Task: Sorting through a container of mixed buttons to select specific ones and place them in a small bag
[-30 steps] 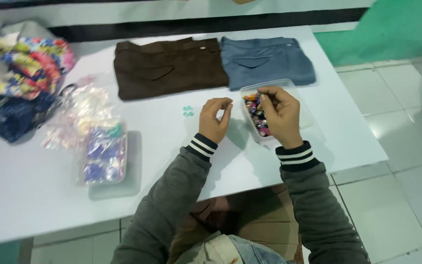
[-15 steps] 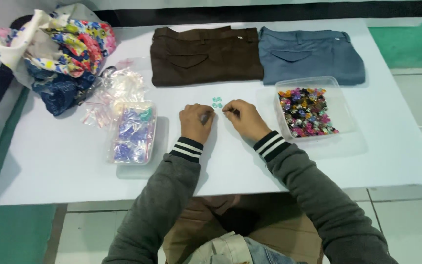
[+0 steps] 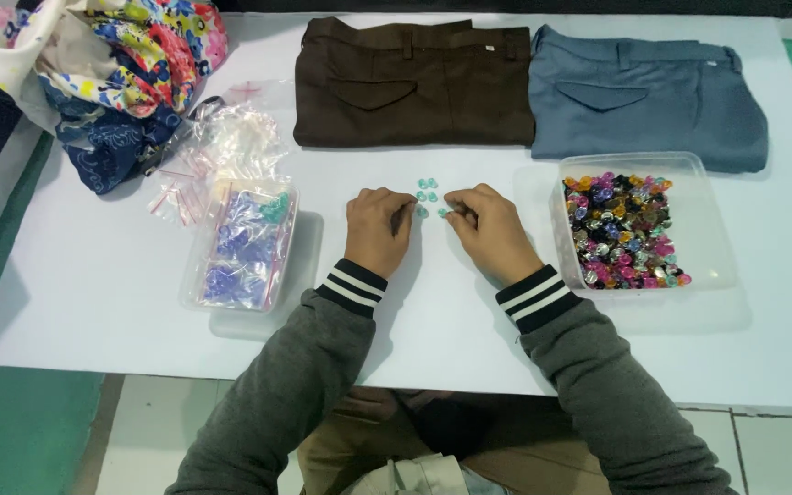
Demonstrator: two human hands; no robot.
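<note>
Small teal beads (image 3: 427, 194) lie in a loose cluster on the white table (image 3: 93, 302), its long axis running away from the person toward the brown folded trousers (image 3: 414, 84). Left hand (image 3: 376, 229) sits just left of the cluster, fingers curled, tips at the nearest bead; whether it pinches one cannot be told. Right hand (image 3: 489, 231) sits just right of the cluster, fingers likewise curled, hold unclear. Right of the beads: clear rectangular tub (image 3: 717, 266) of mixed-colour beads. Left of the beads: clear box (image 3: 242, 249) of blue packets, crumpled clear bags (image 3: 231, 142) behind it.
</note>
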